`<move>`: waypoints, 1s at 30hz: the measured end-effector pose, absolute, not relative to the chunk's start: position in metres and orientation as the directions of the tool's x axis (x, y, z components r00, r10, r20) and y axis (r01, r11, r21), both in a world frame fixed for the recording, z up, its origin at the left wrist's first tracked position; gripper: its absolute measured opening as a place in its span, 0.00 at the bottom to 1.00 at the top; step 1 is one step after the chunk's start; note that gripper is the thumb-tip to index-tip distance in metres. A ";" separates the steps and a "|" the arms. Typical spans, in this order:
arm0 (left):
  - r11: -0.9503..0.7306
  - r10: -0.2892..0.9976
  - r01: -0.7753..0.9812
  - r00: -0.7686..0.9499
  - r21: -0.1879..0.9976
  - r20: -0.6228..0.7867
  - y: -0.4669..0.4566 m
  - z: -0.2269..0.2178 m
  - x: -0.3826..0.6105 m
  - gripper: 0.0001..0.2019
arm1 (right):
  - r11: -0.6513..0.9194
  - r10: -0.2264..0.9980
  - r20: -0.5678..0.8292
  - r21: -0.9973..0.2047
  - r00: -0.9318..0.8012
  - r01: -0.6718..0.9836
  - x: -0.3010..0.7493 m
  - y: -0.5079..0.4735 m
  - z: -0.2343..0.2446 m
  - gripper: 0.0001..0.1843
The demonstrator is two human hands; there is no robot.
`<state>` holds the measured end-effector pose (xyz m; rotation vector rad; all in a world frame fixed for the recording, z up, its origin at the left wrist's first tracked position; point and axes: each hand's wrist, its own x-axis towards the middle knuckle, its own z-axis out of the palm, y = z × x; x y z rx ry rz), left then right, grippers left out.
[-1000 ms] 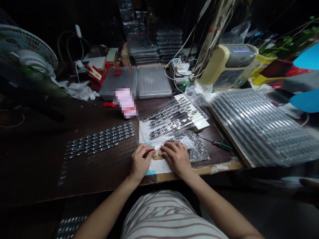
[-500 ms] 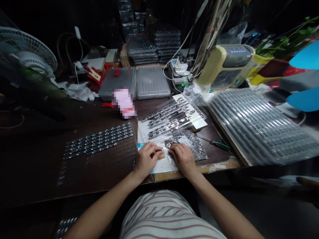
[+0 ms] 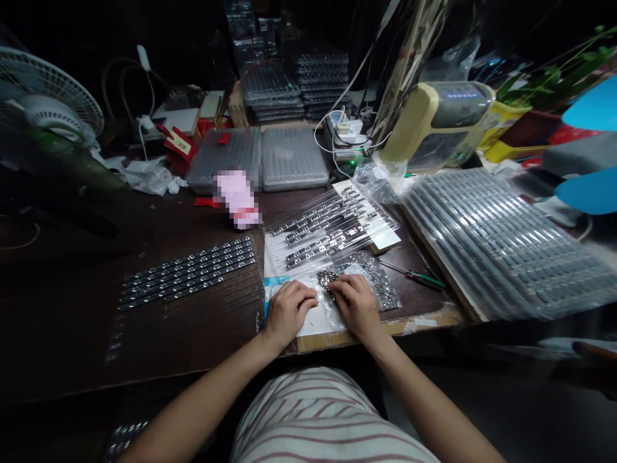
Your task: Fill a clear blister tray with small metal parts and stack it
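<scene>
My left hand (image 3: pixel 290 310) rests over a white sheet (image 3: pixel 313 323) at the table's front edge, thumb and fingers pinched near a tiny piece too small to name. Close beside it, my right hand (image 3: pixel 355 302) has its fingertips closed at a small heap of shiny metal parts (image 3: pixel 326 278); whatever lies between them is hidden. Behind my right hand is a clear plastic bag (image 3: pixel 383 286) full of small metal pieces. Just beyond both hands lies a clear ribbed tray (image 3: pixel 277 257), holding rows of black and silver parts (image 3: pixel 318 246).
Left on the table is another tray with rows of black parts (image 3: pixel 187 270). A green-handled screwdriver (image 3: pixel 424 279) lies right of the bag, before a large stack of filled trays (image 3: pixel 511 244). A fan (image 3: pixel 53 109), closed clear boxes (image 3: pixel 294 157) and a yellowish machine (image 3: pixel 436 128) stand behind.
My right hand has shifted slightly up and left, its fingertips now at the metal heap. A small tan piece seen by my left fingertips no longer shows. The view has shifted slightly.
</scene>
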<state>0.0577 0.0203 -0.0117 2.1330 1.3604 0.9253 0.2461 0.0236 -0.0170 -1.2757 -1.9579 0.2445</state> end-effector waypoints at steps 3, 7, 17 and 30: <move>-0.426 0.904 0.600 0.302 0.677 0.302 0.020 -0.014 0.059 0.04 | 0.512 0.833 0.502 -0.541 -0.232 0.667 0.248 0.024 -0.018 0.09; -0.443 0.896 0.562 0.298 0.698 0.328 0.018 -0.012 0.060 0.03 | 0.517 0.824 0.524 -0.539 -0.216 0.665 0.247 0.023 -0.016 0.10; -0.111 0.906 0.883 -0.099 0.456 0.411 0.052 0.006 -0.043 0.04 | 0.514 0.835 0.470 -0.478 -0.287 0.713 0.207 0.021 -0.008 0.07; -0.187 0.922 0.922 0.046 0.338 0.384 0.098 0.020 -0.040 0.08 | 0.538 0.818 0.427 -0.329 -0.386 0.776 0.203 0.020 -0.008 0.10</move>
